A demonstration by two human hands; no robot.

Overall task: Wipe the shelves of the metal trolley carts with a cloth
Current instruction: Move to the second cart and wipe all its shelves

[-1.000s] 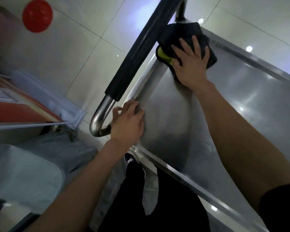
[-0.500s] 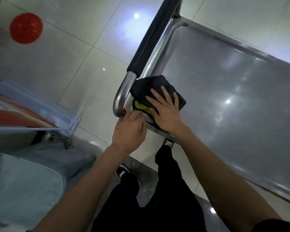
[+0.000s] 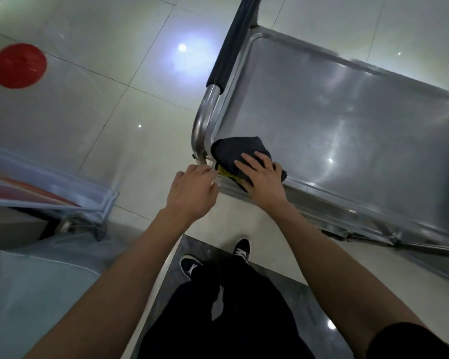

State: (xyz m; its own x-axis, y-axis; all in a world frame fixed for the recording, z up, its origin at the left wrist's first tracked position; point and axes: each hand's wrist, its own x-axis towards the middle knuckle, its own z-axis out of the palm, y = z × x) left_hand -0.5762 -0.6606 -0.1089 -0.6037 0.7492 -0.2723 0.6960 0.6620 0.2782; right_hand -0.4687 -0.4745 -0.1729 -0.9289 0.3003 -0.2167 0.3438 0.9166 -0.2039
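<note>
While the cloth (image 3: 240, 154) is pressed flat into the shelf's (image 3: 347, 130) near corner by the right hand (image 3: 263, 177), the left hand (image 3: 192, 189), empty, is loosely curled beside the rail (image 3: 201, 120); the far shelf could be missed

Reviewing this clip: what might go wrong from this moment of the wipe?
1. The cloth sits in the shelf's near corner under the right hand; it may slip over the raised rim.
2. The left hand is beside the handle post; fingers might get pinched if the trolley rolls.
</note>
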